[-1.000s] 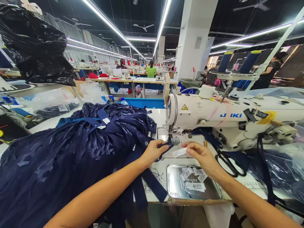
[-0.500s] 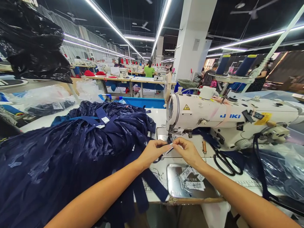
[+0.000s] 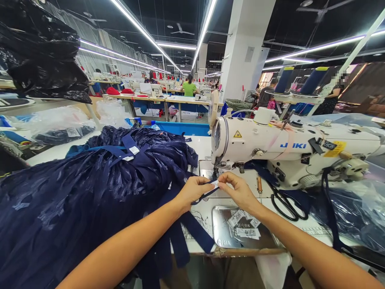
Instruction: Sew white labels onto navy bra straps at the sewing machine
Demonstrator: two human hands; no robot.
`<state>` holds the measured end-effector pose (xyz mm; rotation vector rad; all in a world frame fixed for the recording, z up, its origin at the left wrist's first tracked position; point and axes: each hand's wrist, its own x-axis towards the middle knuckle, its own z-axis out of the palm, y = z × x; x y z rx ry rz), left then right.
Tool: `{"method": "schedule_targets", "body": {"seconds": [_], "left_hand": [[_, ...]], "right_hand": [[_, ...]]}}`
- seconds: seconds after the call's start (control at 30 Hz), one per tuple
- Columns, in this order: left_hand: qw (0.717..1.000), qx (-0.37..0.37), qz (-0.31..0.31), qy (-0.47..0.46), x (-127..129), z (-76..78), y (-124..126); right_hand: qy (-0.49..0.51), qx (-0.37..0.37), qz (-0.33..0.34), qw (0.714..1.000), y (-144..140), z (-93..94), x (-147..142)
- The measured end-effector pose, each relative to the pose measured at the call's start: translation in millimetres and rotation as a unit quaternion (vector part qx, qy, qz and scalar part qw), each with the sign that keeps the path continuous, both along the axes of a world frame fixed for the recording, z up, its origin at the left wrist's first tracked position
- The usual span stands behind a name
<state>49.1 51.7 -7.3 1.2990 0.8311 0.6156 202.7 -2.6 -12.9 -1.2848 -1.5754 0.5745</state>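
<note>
My left hand [image 3: 194, 192] is closed, pinching a navy fabric strap [image 3: 207, 195] together with a small white label [image 3: 215, 184]. From the right, my right hand [image 3: 236, 188] pinches the label's other side between thumb and fingers. Both hands meet just in front of the needle area of a white sewing machine [image 3: 255, 136]. Beside my left forearm a large heap of navy garments [image 3: 120, 188] covers the table, and several straps hang over its front edge. A metal plate [image 3: 221, 224] below my right hand carries several loose white labels [image 3: 247, 233].
Black-handled scissors [image 3: 288, 206] and a wooden-handled tool [image 3: 259, 185] lie right of my hands. Navy thread cones [image 3: 311, 83] stand behind the machine. Plastic-wrapped dark fabric [image 3: 351, 216] is at the right. A black plastic bag [image 3: 45, 52] rises at upper left. A person in green [image 3: 189, 87] sits farther back.
The white label between my fingers now lies flatter along the strap, and more of the strap shows under my left hand. The view has shifted slightly; both hands stay nearly in place.
</note>
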Motion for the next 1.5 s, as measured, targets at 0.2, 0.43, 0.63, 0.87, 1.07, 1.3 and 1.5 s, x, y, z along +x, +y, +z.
{"method": "schedule_targets", "body": {"seconds": [0.2,0.43,0.63,0.87,1.07,1.3,1.5], "left_hand": [[0.999,0.018,-0.033,0.021,-1,-2.7,3],[0.997,0.023,-0.062,0.032,-2,-4.3,8],[0.998,0.015,-0.061,0.026,-3,-1.9,7],[0.997,0.041,-0.042,0.041,-2,0.5,3],[0.995,0.084,-0.034,0.052,-1,2.6,0],[0.994,0.088,-0.04,0.048,-1,0.4,2],[0.992,0.098,-0.06,0.045,-1,-1.3,6]], "right_hand": [[-0.231,0.073,0.123,0.962,-4,5.8,18],[-0.246,0.074,0.148,0.955,-3,9.7,18],[-0.215,0.066,0.14,0.964,-3,4.5,16],[0.019,-0.076,0.025,0.997,-4,1.8,7],[0.136,-0.156,0.051,0.977,2,-1.1,2],[0.141,-0.161,0.041,0.976,2,1.2,1],[0.15,-0.15,0.061,0.975,3,-2.6,2]]}}
